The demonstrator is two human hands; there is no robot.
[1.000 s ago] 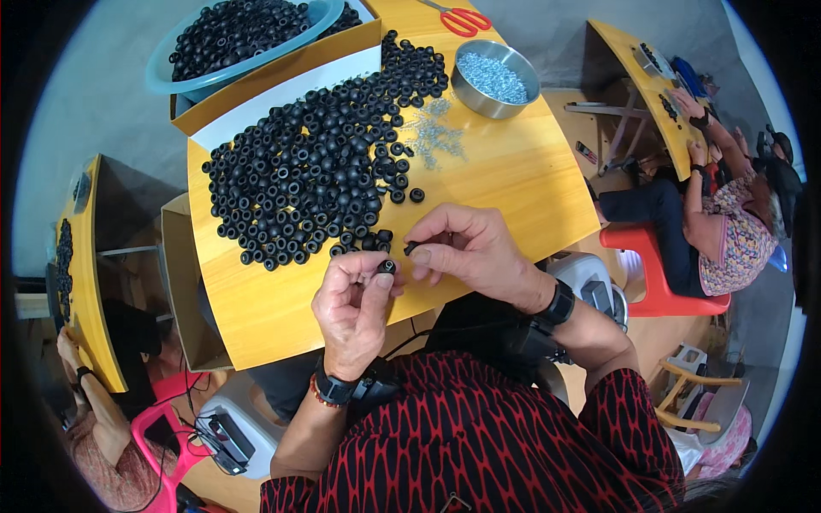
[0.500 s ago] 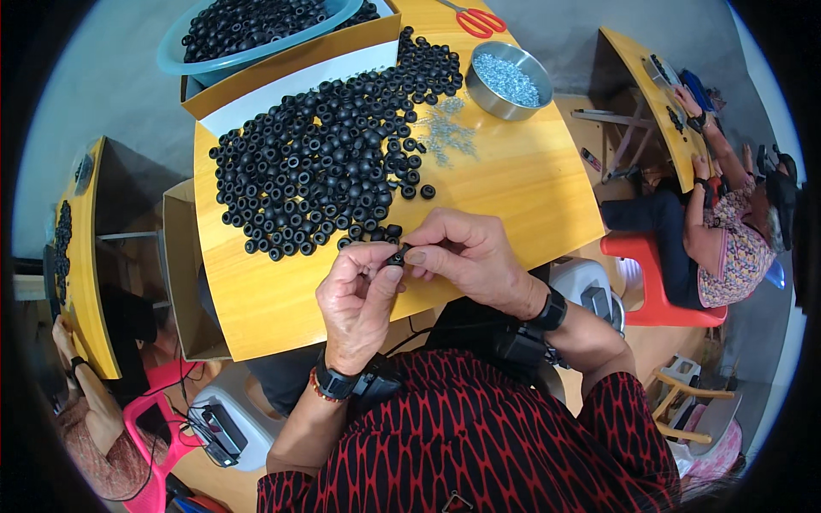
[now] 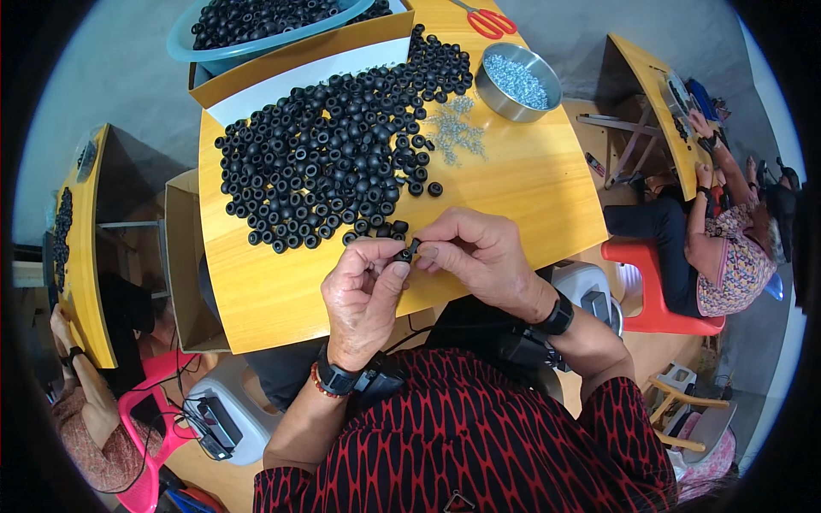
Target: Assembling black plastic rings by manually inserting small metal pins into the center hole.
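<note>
My left hand [image 3: 366,295] is closed, pinching a small round black piece [image 3: 402,256] with a hole between thumb and fingertips. Right beside it, my right hand [image 3: 481,256] is closed too, with a small black part [image 3: 416,245] at its thumb and fingertip. Whether the two parts touch, I cannot make out. Both hands are raised over the table's near edge. Just beyond them spreads a wide heap of black ring-shaped pieces [image 3: 316,158], glossy and holed. Small clear bits [image 3: 457,130] lie loose at the heap's right side.
On the yellow table [image 3: 539,188] stand a metal bowl [image 3: 554,90] of clear bits, red-handled scissors [image 3: 492,23] and a cardboard box [image 3: 299,64] with a blue basin [image 3: 180,47] of black pieces. Other people work at tables left and right; a red stool [image 3: 637,252] is at right.
The black part at my right fingertips now shows slightly apart from the piece in my left hand, higher and to its right. The whole view has shifted a little.
</note>
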